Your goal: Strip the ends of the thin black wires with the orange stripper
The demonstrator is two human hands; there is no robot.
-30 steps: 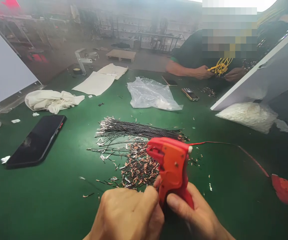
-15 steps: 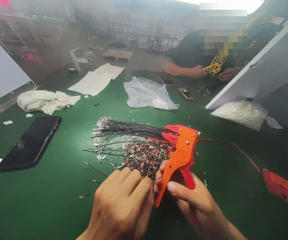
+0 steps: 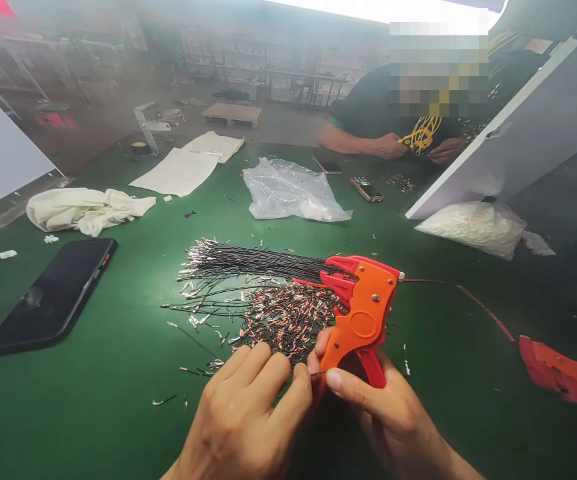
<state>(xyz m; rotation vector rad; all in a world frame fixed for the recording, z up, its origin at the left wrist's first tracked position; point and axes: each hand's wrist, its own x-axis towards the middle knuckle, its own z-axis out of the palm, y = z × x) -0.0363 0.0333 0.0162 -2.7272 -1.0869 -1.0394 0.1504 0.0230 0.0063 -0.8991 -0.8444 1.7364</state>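
My right hand (image 3: 388, 417) is wrapped round the handles of an orange-and-red wire stripper (image 3: 361, 310), its jaws pointing up and left over the table. My left hand (image 3: 245, 417) is beside it with fingers curled, and its fingertips pinch a thin wire end (image 3: 318, 373) against my right thumb. Just beyond my hands lies a heap of short stripped wire offcuts (image 3: 288, 320). Behind that heap, a bundle of long black wires (image 3: 253, 261) with metal terminals is spread out.
A black phone (image 3: 51, 297) lies at left near a crumpled white cloth (image 3: 83, 208). A clear plastic bag (image 3: 291, 192), paper sheets (image 3: 183, 167), a white-filled bag (image 3: 473, 225) and a red tool (image 3: 561, 370) on a red wire lie around. A person opposite handles yellow wires (image 3: 421, 137).
The stripper has turned from end-on to side-on, its jaws now raised and open to the left. My left hand's fingers have stretched out somewhat.
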